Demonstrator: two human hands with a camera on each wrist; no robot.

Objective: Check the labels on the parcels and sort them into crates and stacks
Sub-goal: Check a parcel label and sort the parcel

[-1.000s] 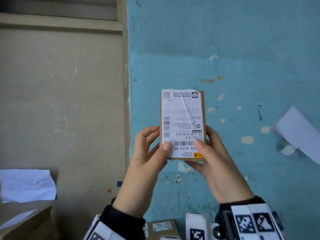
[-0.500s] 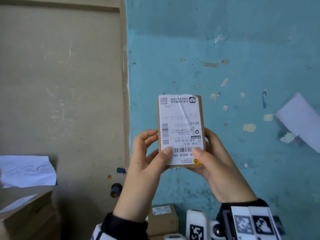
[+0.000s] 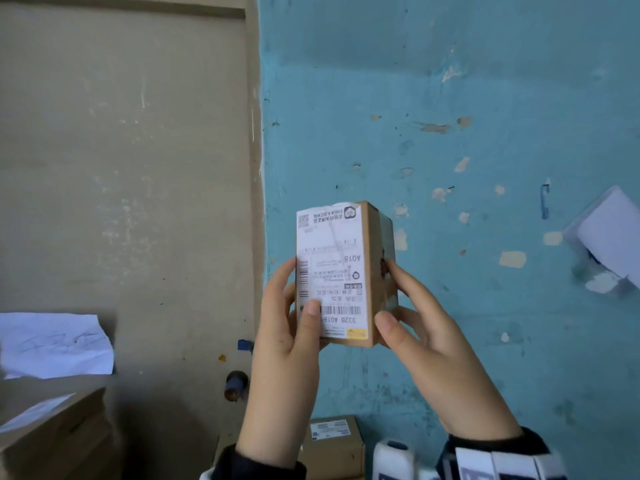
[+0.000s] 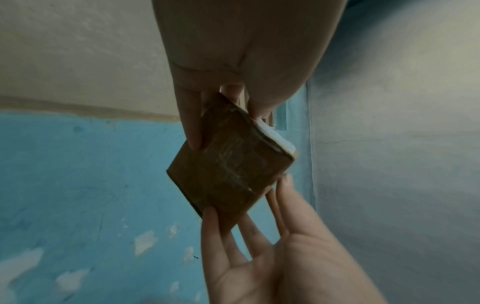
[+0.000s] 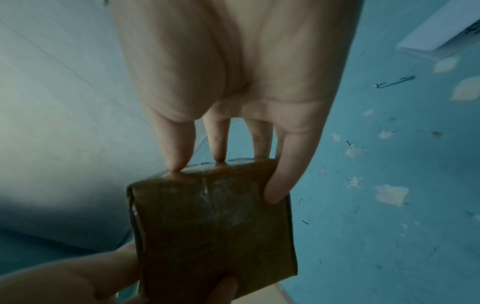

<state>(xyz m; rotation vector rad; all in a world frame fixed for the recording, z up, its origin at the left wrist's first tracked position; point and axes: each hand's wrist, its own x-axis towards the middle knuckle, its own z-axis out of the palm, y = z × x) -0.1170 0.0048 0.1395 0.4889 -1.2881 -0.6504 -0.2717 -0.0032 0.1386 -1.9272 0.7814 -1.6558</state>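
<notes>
In the head view, a small brown cardboard parcel [image 3: 374, 271] with a white printed label [image 3: 329, 271] is held upright in the air before a blue wall [image 3: 450, 98]. The left hand [image 3: 287, 341] pinches its left edge, thumb on the label. The right hand [image 3: 436, 344] grips its right side.

In the left wrist view, the left fingers [image 4: 192, 127] pinch the parcel's corner.

In the right wrist view, the right fingers [image 5: 179, 148] are a little spread, their tips pressing the taped edge
</notes>
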